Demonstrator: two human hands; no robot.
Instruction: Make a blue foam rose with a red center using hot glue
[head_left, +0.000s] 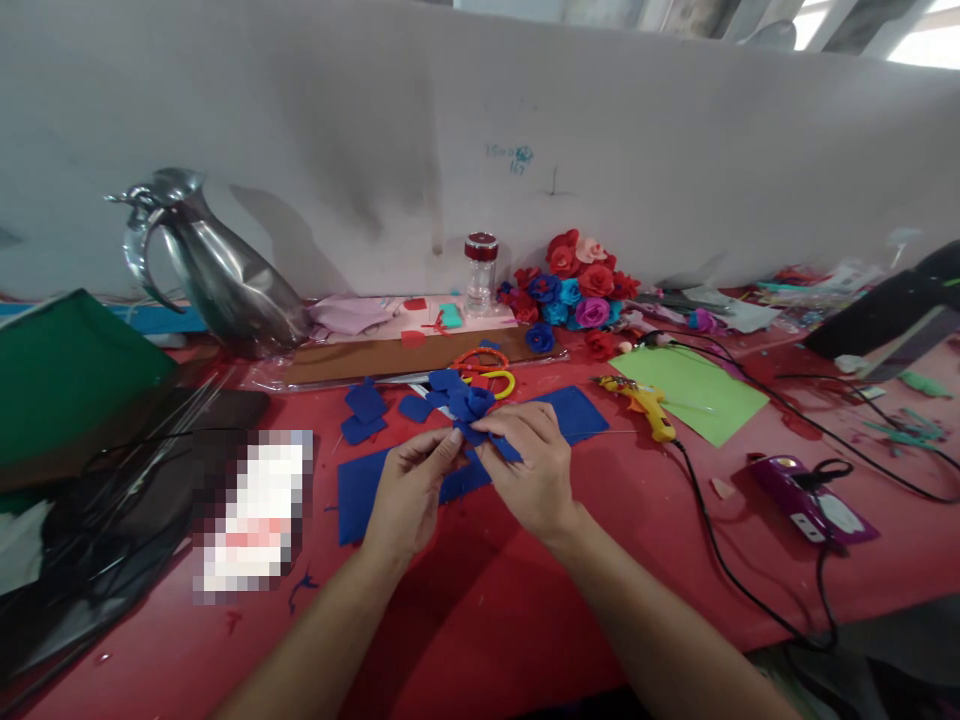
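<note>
Both hands meet at a blue felt flower [471, 402] in the middle of the table. My left hand [414, 482] pinches its lower left side with thumb and fingers. On the right, my right hand [531, 462] has its fingertips closed on the flower's base and a petal. Beneath the hands lies a blue felt sheet [362, 498]. Loose blue petals [365, 402] are piled to the left of the flower. Scissors with orange and yellow handles [500, 384] lie just behind it, partly hidden.
A yellow glue gun [654, 408] lies right, its cord running to a purple power strip [814, 500]. Behind stand a metal jug [225, 270], a glass jar [480, 277] and finished flowers [592, 280]. Green felt [705, 392] lies at right, dark bags at left.
</note>
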